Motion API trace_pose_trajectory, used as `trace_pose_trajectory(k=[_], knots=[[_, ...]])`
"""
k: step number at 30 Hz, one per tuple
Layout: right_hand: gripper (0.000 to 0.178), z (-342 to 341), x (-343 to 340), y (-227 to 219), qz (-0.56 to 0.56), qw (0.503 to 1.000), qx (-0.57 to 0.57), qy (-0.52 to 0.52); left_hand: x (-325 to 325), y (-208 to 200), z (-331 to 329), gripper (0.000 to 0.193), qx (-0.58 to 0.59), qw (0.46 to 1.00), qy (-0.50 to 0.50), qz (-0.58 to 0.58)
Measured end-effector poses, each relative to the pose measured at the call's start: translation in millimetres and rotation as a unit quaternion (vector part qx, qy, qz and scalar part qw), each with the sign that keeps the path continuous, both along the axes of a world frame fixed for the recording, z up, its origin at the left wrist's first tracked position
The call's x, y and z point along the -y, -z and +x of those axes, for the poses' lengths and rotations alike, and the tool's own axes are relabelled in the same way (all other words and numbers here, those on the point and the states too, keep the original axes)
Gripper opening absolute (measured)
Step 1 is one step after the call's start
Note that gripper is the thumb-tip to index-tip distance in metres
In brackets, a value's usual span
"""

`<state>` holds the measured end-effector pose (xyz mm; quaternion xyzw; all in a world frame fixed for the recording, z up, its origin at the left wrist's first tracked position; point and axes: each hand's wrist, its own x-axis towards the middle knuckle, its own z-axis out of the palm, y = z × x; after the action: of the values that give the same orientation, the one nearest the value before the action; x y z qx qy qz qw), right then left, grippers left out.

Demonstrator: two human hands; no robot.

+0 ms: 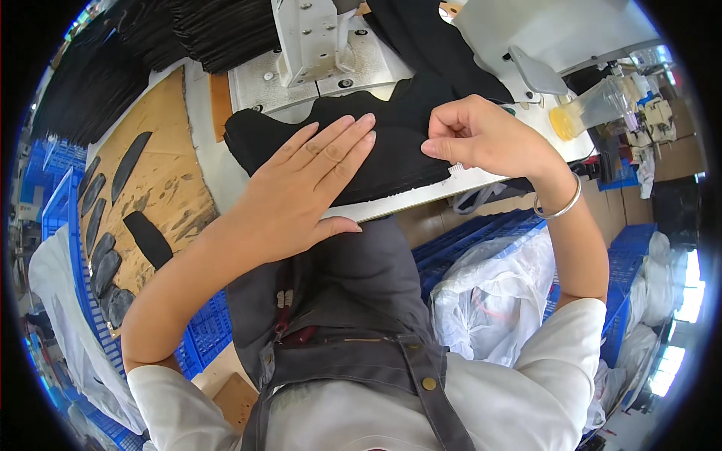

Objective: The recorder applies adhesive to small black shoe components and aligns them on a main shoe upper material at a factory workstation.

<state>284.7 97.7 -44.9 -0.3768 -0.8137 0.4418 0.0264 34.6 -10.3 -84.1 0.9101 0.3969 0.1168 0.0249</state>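
Note:
A black fabric piece (398,161) with a wavy far edge lies over the front of the white worktable (391,206), beside the metal plate of a machine. My left hand (297,188) rests flat on its left half, fingers stretched out and close together, thumb spread toward the near edge. At the right end of the fabric, my right hand (492,139) is closed, with thumb and curled index finger pinching the cloth near its edge. More black cloth (421,45) runs back from there beside the machine.
A white machine (308,45) stands just beyond the fabric. Stacked black pieces (218,34) lie at the far left, and a brown board (169,180) holds small dark pieces. Blue crates (481,233) and a plastic bag (492,293) sit below the table. A yellow-capped clear bottle (594,109) lies right.

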Motion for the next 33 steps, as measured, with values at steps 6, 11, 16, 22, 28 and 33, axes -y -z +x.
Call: trace_pose_trajectory(k=[6,11,16,22,28,33], knots=[[0.025,5.2,8.9,0.4,-0.037,0.998,-0.045,0.017,-0.6,-3.7,-0.3,0.091,0.002,1.0,0.011,-0.004],[0.022,4.7,18.5,12.8,0.107,0.993,-0.046,0.023,-2.4,-3.9,-2.3,0.088,0.002,1.0,0.024,-0.021],[0.02,4.6,16.6,12.4,0.126,0.991,-0.045,0.017,-1.4,-5.3,-2.4,0.081,0.009,0.999,0.035,-0.022],[0.02,4.2,15.5,11.3,0.115,0.993,-0.027,0.0,-2.0,-6.5,-1.9,0.077,0.006,0.999,0.039,-0.027],[0.02,4.4,18.8,15.5,0.145,0.988,-0.052,-0.001,-2.6,-8.2,-1.7,0.077,0.006,0.998,0.041,-0.036],[0.021,3.8,20.3,15.5,0.154,0.987,-0.052,0.008,-2.0,-9.3,-1.6,0.075,0.013,0.998,0.035,-0.045]])
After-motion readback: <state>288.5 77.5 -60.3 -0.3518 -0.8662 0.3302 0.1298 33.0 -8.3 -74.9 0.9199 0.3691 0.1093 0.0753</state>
